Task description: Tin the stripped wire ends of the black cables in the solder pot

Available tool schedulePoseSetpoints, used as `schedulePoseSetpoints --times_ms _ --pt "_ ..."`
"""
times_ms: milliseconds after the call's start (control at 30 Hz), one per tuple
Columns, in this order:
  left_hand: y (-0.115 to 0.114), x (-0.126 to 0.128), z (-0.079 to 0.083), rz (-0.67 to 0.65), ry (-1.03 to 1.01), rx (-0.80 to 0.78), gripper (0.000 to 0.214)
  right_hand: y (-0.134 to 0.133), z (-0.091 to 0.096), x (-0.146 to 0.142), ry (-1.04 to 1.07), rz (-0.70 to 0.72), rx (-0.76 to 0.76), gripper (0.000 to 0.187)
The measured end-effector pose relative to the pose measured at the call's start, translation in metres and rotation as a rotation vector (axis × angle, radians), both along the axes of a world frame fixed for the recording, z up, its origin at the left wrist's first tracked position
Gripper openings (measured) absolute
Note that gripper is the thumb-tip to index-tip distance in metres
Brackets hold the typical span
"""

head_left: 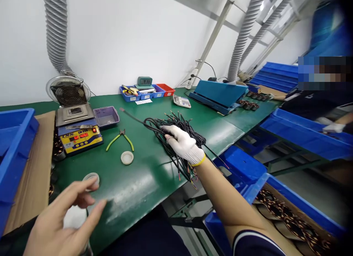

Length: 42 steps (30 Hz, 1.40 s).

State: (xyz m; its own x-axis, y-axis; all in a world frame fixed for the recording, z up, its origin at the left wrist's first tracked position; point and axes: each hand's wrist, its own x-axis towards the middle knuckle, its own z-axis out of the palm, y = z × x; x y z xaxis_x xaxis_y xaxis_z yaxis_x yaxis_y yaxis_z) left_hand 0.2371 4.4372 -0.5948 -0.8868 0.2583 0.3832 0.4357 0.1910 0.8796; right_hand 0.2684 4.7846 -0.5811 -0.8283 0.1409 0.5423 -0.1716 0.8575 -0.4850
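A tangled bundle of black cables (198, 137) with stripped, coloured wire ends lies on the green table. My right hand (183, 144), in a white glove with a yellow cuff, is closed on a black cable at the top of the bundle. One loose cable end reaches out to the left from there. My left hand (68, 215) is bare and hovers at the lower left, thumb and fingers apart. Behind it shows a small round dish (92, 179) and a white object (75, 216), partly hidden. Green-handled cutters (120, 138) lie opened beside another small dish (127, 158).
At the left stand a soldering unit (81, 140) with a lit display, a purple tray (107, 117) and a blue bin (16, 149). Small boxes, a calculator (182, 101) and a teal machine (217, 97) line the back. Copper-wound parts (289, 219) fill a bin at right, near a co-worker.
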Motion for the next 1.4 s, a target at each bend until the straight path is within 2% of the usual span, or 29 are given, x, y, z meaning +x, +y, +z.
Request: schedulePoseSetpoints --times_ms 67,167,267,367,533,733,933,1033,1100,1267,1400 --pt "0.013 -0.007 0.005 -0.012 -0.100 0.110 0.060 -0.021 0.011 0.011 -0.029 0.186 -0.015 0.036" --pt "0.039 -0.011 0.010 -0.156 -0.348 0.431 0.053 -0.055 0.014 0.022 -0.129 0.404 -0.023 0.035" --pt "0.057 -0.013 0.007 -0.083 -0.425 0.742 0.034 -0.073 0.001 0.026 -0.226 0.467 -0.044 0.034" --pt "0.062 -0.014 0.000 -0.012 -0.458 0.872 0.031 -0.075 -0.015 0.026 -0.334 0.453 -0.078 0.034" --pt "0.058 -0.019 -0.010 0.025 -0.465 0.963 0.030 -0.068 -0.032 0.032 -0.513 0.428 -0.093 0.036" --pt "0.056 -0.025 -0.018 0.054 -0.465 0.976 0.028 -0.069 -0.036 0.035 -0.638 0.437 -0.070 0.039" --pt "0.055 -0.029 -0.018 0.139 -0.430 0.984 0.028 -0.081 -0.042 0.032 -0.705 0.478 -0.070 0.037" --pt "0.055 -0.033 -0.020 0.172 -0.385 0.977 0.027 -0.093 -0.043 0.031 -0.771 0.416 -0.028 0.053" --pt "0.054 -0.036 -0.022 0.191 -0.352 0.981 0.024 -0.100 -0.043 0.030 -0.771 0.415 0.021 0.056" --pt "0.054 -0.042 -0.027 0.225 -0.317 1.013 0.021 -0.112 -0.044 0.024 -0.618 0.582 0.127 0.050" --pt "0.053 -0.043 -0.028 0.234 -0.318 1.042 0.021 -0.118 -0.043 0.021 -0.595 0.645 0.183 0.050"
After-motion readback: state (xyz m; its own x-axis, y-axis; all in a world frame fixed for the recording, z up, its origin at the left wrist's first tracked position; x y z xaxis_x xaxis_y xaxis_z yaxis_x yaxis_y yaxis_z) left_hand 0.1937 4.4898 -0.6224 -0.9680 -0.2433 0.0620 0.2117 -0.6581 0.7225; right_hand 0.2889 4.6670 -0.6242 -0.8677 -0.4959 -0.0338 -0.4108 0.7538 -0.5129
